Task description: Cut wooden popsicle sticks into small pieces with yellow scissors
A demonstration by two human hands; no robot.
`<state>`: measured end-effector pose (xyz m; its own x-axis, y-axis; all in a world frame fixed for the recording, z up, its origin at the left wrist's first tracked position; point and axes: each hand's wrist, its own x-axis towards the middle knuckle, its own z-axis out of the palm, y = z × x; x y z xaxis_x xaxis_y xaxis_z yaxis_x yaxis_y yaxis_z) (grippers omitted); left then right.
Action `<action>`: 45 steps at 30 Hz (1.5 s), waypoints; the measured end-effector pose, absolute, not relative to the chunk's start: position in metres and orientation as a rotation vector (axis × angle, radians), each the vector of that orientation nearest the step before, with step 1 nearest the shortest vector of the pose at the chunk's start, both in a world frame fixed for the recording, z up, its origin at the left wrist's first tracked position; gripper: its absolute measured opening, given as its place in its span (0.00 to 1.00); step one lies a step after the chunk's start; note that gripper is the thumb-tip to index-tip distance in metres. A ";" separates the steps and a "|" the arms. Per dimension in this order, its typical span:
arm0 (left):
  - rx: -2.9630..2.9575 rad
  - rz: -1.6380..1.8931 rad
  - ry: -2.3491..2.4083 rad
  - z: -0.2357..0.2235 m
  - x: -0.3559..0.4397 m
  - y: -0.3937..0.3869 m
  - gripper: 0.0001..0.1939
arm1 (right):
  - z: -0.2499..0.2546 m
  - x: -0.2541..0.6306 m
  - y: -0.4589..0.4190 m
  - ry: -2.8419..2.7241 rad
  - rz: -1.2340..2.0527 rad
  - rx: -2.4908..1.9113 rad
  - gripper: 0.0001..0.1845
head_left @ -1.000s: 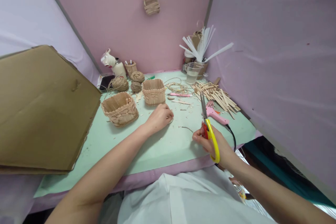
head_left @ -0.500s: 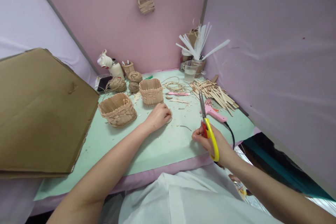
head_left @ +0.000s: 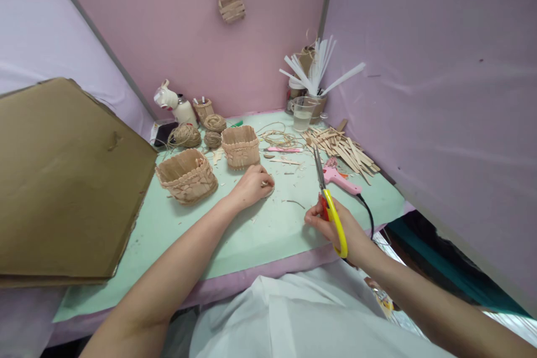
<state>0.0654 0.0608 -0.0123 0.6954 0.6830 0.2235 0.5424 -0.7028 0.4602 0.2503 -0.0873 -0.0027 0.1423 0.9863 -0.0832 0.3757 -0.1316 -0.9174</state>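
Note:
My right hand [head_left: 333, 222] is closed on a pair of scissors [head_left: 331, 210] with yellow and red handles, the blades pointing away from me over the table. My left hand [head_left: 253, 185] rests low on the table with its fingers curled around a small pale, rounded thing that they mostly hide. Just behind the left hand stands a small woven wooden basket [head_left: 240, 148]. To its left is a second, larger-looking basket [head_left: 187, 177]. A short piece of dark twine [head_left: 296, 203] lies between my hands. Near the scissor blades rests a pink glue gun [head_left: 342, 180].
Loose wooden sticks [head_left: 342, 148] are heaped at the right. Behind them are a clear plastic cup [head_left: 302, 117] and white strips [head_left: 321, 67]. Twine balls [head_left: 184, 135] sit back left, and a pink cutter [head_left: 284, 150] lies mid-table. Large cardboard [head_left: 67, 184] stands at left.
The scissors have tilted slightly, their tips shifting a little left. My left hand has turned very slightly over the thing it grips. The view has moved a touch.

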 end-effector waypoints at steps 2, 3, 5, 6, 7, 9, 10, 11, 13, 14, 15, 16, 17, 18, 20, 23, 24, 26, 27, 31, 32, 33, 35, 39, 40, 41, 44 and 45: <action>2.593 0.541 0.944 -0.011 0.067 0.059 0.08 | -0.003 0.250 -0.088 -1.339 0.976 -1.608 0.10; 2.614 0.541 0.935 -0.010 0.067 0.058 0.08 | -0.003 0.250 -0.088 -1.339 0.975 -1.602 0.11; 2.643 0.546 0.920 -0.008 0.067 0.057 0.09 | -0.002 0.249 -0.088 -1.343 0.969 -1.605 0.11; 2.650 0.547 0.912 -0.008 0.067 0.056 0.09 | -0.002 0.249 -0.088 -1.347 0.969 -1.609 0.11; 2.653 0.547 0.905 -0.008 0.067 0.056 0.09 | -0.002 0.249 -0.088 -1.351 0.970 -1.612 0.10; 2.646 0.541 0.897 -0.008 0.066 0.057 0.09 | -0.003 0.250 -0.088 -1.352 0.972 -1.612 0.10; 2.636 0.537 0.897 -0.009 0.066 0.057 0.09 | -0.004 0.250 -0.088 -1.350 0.978 -1.610 0.10; 2.625 0.530 0.898 -0.009 0.066 0.058 0.08 | -0.004 0.251 -0.088 -1.345 0.980 -1.608 0.10; 2.611 0.520 0.901 -0.010 0.066 0.059 0.08 | -0.005 0.251 -0.088 -1.347 0.985 -1.599 0.09; 2.608 0.515 0.903 -0.011 0.066 0.059 0.08 | -0.004 0.251 -0.088 -1.349 0.989 -1.598 0.09; 2.606 0.510 0.905 -0.011 0.066 0.060 0.08 | -0.003 0.251 -0.088 -1.348 0.990 -1.601 0.09; 2.604 0.504 0.907 -0.011 0.066 0.060 0.07 | -0.002 0.250 -0.088 -1.347 0.990 -1.609 0.09; 2.599 0.497 0.909 -0.011 0.067 0.060 0.07 | -0.001 0.250 -0.088 -1.345 0.988 -1.618 0.09; 2.589 0.490 0.914 -0.011 0.067 0.060 0.07 | 0.000 0.249 -0.089 -1.342 0.984 -1.629 0.10; 2.557 0.481 0.924 -0.011 0.067 0.060 0.07 | 0.001 0.249 -0.089 -1.342 0.980 -1.641 0.10; 2.434 0.521 0.950 -0.008 0.065 0.061 0.06 | -0.001 0.250 -0.088 -1.346 0.980 -1.633 0.09; 2.347 0.548 0.976 -0.006 0.063 0.061 0.06 | -0.002 0.251 -0.088 -1.347 0.977 -1.633 0.09; 2.107 0.607 1.029 -0.001 0.059 0.062 0.07 | -0.003 0.251 -0.088 -1.354 0.974 -1.633 0.09; 1.982 0.637 1.043 0.001 0.057 0.062 0.07 | -0.004 0.251 -0.088 -1.356 0.976 -1.630 0.09; 1.683 0.740 1.074 0.008 0.044 0.064 0.11 | -0.005 0.251 -0.089 -1.339 0.991 -1.604 0.10; 1.653 0.754 1.098 0.008 0.041 0.065 0.11 | -0.005 0.251 -0.089 -1.336 0.990 -1.601 0.11; 1.631 0.762 1.124 0.008 0.038 0.066 0.11 | -0.005 0.251 -0.089 -1.337 0.990 -1.602 0.11; 1.604 0.773 1.163 0.007 0.034 0.069 0.12 | -0.005 0.251 -0.090 -1.339 0.998 -1.607 0.11; 1.580 0.784 1.190 0.005 0.031 0.070 0.11 | -0.002 0.250 -0.091 -1.366 0.982 -1.638 0.09; 1.578 0.786 1.190 0.005 0.031 0.070 0.12 | -0.002 0.249 -0.092 -1.377 0.969 -1.649 0.09; 1.579 0.786 1.187 0.006 0.031 0.069 0.12 | -0.001 0.249 -0.092 -1.386 0.958 -1.661 0.09; 1.588 0.795 1.169 0.007 0.030 0.067 0.13 | -0.001 0.249 -0.092 -1.396 0.946 -1.674 0.09; 1.591 0.800 1.165 0.007 0.030 0.067 0.13 | -0.001 0.249 -0.092 -1.395 0.946 -1.673 0.09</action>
<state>0.0298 0.0666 0.0069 0.3261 0.9447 -0.0351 0.3069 -0.0707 0.9491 0.2488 -0.0917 -0.0014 0.1336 0.9882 -0.0749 0.4351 -0.1264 -0.8915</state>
